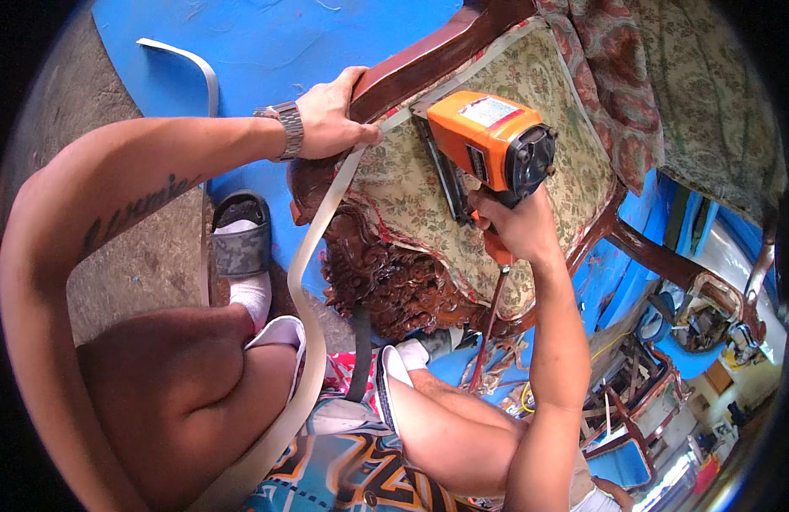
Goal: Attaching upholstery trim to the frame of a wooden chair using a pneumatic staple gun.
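Observation:
A carved, dark brown wooden chair frame [437, 55] lies tilted before me, covered with beige floral fabric [548, 94]. My left hand [330, 115] is closed over the frame's edge, its thumb pressing a long pale flat strip [307, 256] against the fabric's border. From there the strip hangs in a curve down to my lap. In my right hand [518, 224] is an orange and black staple gun [484, 136], gripped by its handle. Its nose is at the fabric border close to my left thumb. A reddish air hose [490, 328] runs down from the handle.
Blue sheeting [266, 51] lies under the chair, with a loose pale strip [198, 68] on it at the far left. Reddish patterned fabric [603, 77] drapes at the upper right. Chair frames and a blue tub [689, 358] crowd the right. My sandalled foot [242, 243] is beside the chair.

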